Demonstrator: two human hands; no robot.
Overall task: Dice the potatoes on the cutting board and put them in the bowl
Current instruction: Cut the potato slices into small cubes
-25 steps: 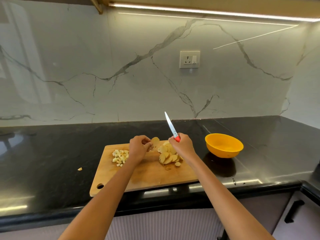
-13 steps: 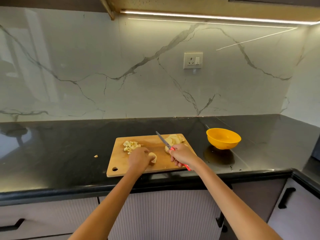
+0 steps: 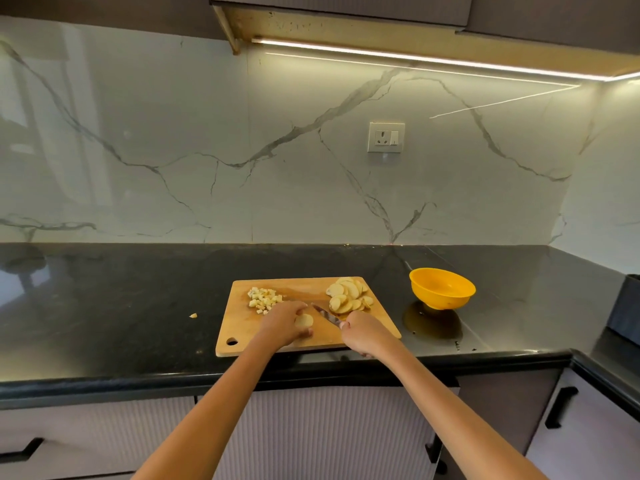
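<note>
One slice [image 3: 304, 320] (flat) under left grip [image 3: 284, 323]

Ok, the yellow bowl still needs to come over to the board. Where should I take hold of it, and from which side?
Take the yellow bowl by its rim on the edge nearest the cutting board, coming from above. It stands upright and open, apparently empty, with flaring walls narrowing to a small base, so the rim is likely the surest hold.
</note>
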